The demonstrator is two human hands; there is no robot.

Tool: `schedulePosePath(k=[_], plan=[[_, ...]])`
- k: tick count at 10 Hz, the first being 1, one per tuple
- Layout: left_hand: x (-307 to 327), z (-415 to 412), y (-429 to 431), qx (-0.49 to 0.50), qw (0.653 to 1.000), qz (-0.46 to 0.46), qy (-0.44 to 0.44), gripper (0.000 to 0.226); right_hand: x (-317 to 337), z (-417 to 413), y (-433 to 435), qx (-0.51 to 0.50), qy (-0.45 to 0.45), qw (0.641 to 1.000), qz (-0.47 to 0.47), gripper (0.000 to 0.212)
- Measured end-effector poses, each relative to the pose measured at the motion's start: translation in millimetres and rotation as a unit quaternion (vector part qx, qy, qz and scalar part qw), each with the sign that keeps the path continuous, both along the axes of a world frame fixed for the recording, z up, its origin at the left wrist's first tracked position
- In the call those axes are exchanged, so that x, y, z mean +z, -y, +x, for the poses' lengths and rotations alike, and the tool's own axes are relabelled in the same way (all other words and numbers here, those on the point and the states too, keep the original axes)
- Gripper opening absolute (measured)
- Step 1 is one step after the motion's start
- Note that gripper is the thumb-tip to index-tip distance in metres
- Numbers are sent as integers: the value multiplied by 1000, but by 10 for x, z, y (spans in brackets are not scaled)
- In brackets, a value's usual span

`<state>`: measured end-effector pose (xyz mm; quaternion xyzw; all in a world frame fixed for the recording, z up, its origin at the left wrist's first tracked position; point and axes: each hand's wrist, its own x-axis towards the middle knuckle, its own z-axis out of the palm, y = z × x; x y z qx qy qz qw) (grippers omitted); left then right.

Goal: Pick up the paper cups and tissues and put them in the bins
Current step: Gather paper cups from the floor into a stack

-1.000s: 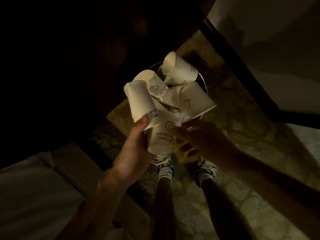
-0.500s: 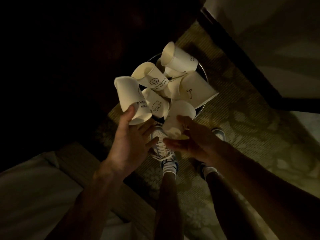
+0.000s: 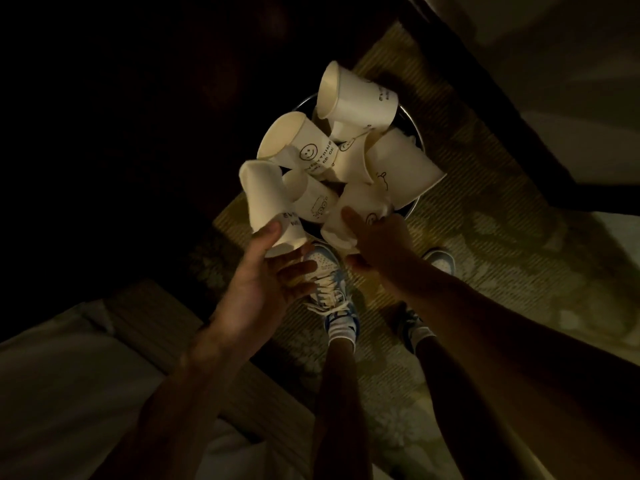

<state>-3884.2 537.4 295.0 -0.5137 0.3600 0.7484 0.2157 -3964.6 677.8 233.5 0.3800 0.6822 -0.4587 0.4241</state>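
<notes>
Currently, by item. Left hand (image 3: 263, 275): half closed, thumb pressed on the side of the left cup (image 3: 265, 199) by its printed lettering, fingers spread under that cup's lower end. The cup is pinched between thumb and fingers and is tilted at the left edge of the bin (image 3: 412, 131), touching the cups beside it. Right hand (image 3: 379, 244): curled, thumb laid along the near cup (image 3: 356, 206), the other fingers wrapped round its right side. This cup lies tilted at the near edge of the pile (image 3: 349, 157), with a smiley print showing just by the knuckles. Bin: round with a metal rim, standing on the carpet (image 3: 485, 237); only arcs of the rim show beneath the load. Pile: paper cups heaped above the rim, mouths pointing several ways. Top cup (image 3: 356, 95): on its side, mouth to the left. Smiley cup (image 3: 298, 140): mouth toward the upper left, lettering visible. Right cup (image 3: 401, 164): overhangs the rim at right. Shoes (image 3: 327, 278): white and blue, on the carpet just short of the bin, one beneath the hands. Bed (image 3: 52, 375): pale, lower left. The light is too dim to tell tissues from cups.
</notes>
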Motion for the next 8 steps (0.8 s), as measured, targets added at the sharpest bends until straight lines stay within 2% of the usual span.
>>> schedulePosePath(k=[1, 2, 3, 4, 5, 6, 7, 8], plan=[[2, -65, -16, -74, 996, -59, -5, 51, -11, -4, -28, 89, -4, 995, 52, 75], [-23, -155, -29, -151, 974, -165, -18, 44, 156, 32, -110, 160, -40, 984, 65, 75], [-102, -286, 4, -300, 911, -280, -47, 49, 448, -10, -130, 175, -194, 965, -10, 56], [-147, -419, 13, -434, 792, -422, -72, 84, 593, -200, -87, 235, -311, 920, -31, 47], [-203, -600, -17, -446, 707, -527, -153, 84, 552, -373, -68, 308, -354, 883, 22, 36], [-303, -749, -22, -489, 651, -564, -141, 84, 446, -479, -120, 392, -357, 841, 102, 48], [-440, -768, -20, -530, 630, -546, -152, 78, 339, -501, -179, 484, -312, 799, 173, 62], [-488, -768, 79, -559, 624, -525, -147, 79, 309, -523, -219, 505, -320, 780, 184, 68]])
